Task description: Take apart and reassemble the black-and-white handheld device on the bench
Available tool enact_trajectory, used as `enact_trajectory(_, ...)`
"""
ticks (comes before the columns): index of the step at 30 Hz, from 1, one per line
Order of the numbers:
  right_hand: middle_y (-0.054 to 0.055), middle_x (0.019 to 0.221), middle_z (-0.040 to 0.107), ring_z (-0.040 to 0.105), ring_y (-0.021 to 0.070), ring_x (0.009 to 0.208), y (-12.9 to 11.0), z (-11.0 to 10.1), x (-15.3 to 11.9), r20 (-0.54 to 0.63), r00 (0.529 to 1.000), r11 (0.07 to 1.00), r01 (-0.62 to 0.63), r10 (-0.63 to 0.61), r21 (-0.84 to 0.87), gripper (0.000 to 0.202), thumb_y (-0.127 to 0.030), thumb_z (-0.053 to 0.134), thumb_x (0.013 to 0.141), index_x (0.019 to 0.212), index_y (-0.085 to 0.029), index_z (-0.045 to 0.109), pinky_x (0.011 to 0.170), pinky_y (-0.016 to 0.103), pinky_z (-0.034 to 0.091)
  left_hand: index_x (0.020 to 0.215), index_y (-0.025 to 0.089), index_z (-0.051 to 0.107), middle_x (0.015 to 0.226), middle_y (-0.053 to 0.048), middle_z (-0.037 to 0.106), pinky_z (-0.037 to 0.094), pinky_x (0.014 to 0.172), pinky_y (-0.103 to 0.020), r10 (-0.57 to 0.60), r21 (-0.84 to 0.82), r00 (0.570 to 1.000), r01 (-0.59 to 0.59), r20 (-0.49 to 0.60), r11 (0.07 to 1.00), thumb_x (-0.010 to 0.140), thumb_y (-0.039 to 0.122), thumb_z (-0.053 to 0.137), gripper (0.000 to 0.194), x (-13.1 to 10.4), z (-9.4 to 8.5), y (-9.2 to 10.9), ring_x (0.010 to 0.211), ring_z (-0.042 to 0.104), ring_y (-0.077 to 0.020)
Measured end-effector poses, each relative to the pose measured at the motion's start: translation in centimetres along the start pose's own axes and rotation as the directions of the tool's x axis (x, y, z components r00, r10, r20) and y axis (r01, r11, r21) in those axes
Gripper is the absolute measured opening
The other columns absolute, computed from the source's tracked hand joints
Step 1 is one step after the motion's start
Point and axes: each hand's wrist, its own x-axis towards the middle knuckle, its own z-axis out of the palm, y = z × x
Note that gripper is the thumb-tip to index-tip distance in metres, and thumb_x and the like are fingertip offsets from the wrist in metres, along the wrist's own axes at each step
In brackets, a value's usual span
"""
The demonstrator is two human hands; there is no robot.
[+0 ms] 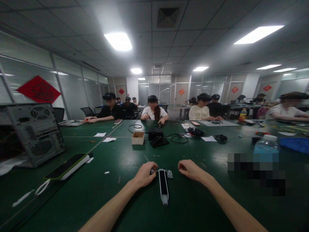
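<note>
Left hand (145, 175) curled at the far left end of the slim device (163, 184); grip unclear. Right hand (189, 169) sat apart, curled closed, nothing visible in it. Device lay between them on the surface (142, 216); one-sided pressure could've swivelled it.

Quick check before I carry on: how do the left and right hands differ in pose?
The left hand has its fingers at the far end of the long black-and-white part; the right hand touches no part that I can see. The left hand sits close beside the part, the right hand apart from it. Both are bare, with fingers curled, at the green tabletop.
</note>
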Motion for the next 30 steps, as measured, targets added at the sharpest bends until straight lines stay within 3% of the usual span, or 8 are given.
enact_trajectory(6,0.003,0.084,0.063,0.055,0.0135,0.072,-3.6,0.7,-0.2,-0.151,0.987,0.985,0.077,-0.053,0.154,0.017,-0.026,0.050,0.083,0.089,-0.016,0.063,0.064,0.024,0.043,0.100,0.017,0.057,0.092,-0.004,0.061,0.043,0.077,-0.029,-0.009,-0.002,1.000,0.009,0.005,1.000,0.079,0.016,0.048,0.023,-0.1,-0.3,0.4,0.085,0.056,-0.0168)
enact_trajectory(11,0.004,0.092,0.064,0.058,0.0146,0.079,-5.7,1.5,-0.4,-0.140,0.989,0.963,0.077,-0.042,0.259,0.021,-0.026,0.049,0.086,0.095,-0.017,0.064,0.069,0.025,0.045,0.100,0.017,0.057,0.093,-0.003,0.061,0.043,0.078,-0.029,-0.012,0.002,1.000,0.012,0.010,1.000,0.080,0.017,0.048,0.022,-0.1,-0.2,0.3,0.086,0.056,-0.0167)
enact_trajectory(24,0.003,0.093,0.065,0.059,0.0158,0.082,-5.4,1.8,-0.3,-0.110,0.994,0.942,0.050,-0.014,0.333,0.021,-0.028,0.052,0.084,0.097,-0.018,0.065,0.071,0.025,0.046,0.098,0.017,0.057,0.091,-0.003,0.061,0.043,0.077,-0.028,-0.001,0.014,1.000,0.002,-0.013,1.000,0.077,0.016,0.049,0.023,0.0,0.2,-0.1,0.083,0.055,-0.0165)
enact_trajectory(30,0.003,0.095,0.065,0.059,0.0159,0.086,-5.0,2.3,-0.1,-0.139,0.989,0.935,0.100,-0.055,0.341,0.020,-0.028,0.051,0.085,0.097,-0.019,0.065,0.076,0.026,0.046,0.098,0.017,0.058,0.090,-0.003,0.060,0.043,0.075,-0.028,0.016,0.010,1.000,-0.016,-0.025,1.000,0.078,0.016,0.048,0.023,0.1,0.3,-0.3,0.083,0.055,-0.0163)
